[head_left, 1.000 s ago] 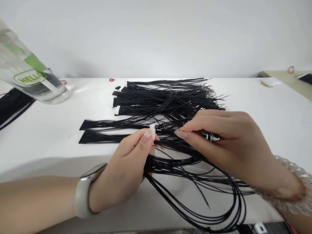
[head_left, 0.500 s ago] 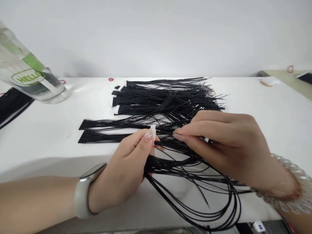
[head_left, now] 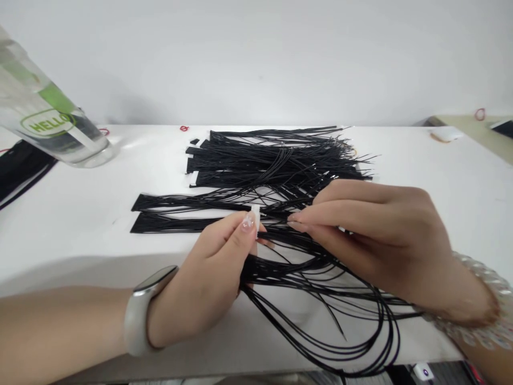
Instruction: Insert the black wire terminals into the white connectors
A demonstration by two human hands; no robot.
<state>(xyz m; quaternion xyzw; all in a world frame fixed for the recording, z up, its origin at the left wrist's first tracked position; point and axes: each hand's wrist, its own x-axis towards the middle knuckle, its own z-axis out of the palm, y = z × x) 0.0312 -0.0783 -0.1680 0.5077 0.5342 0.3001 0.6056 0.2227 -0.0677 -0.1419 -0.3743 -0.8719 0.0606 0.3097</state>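
At the far left a clear bottle (head_left: pixel 52 128) with a green label stands on the white surface (head_left: pixel 80 235). Right of it, two flat strips (head_left: pixel 172 214) of black wires lie side by side, and behind them is a larger pile (head_left: pixel 276 160) of the same wires, its loose ends fanning to the right.

The left hand (head_left: pixel 212 278), with a pale watch (head_left: pixel 142 310) at the wrist, is closed. Its thumb and forefinger pinch a small white connector (head_left: pixel 255 216) just above the near strip, while the lower fingers hold a bundle (head_left: pixel 320 299) of wires that sags in long loops over the front edge of the surface.

Just right of the connector, the right hand (head_left: pixel 380 240) is pinched shut on one wire (head_left: pixel 280 218), whose free end points at the connector and almost touches it. A beaded bracelet (head_left: pixel 481 299) sits on that wrist.

The wire looks very light, thin and limp, so it would likely bend if held far back; a grip close to the tip, as here, keeps the end steady. The connector looks small, rigid and smooth, best held by its flat sides with the open face left free.
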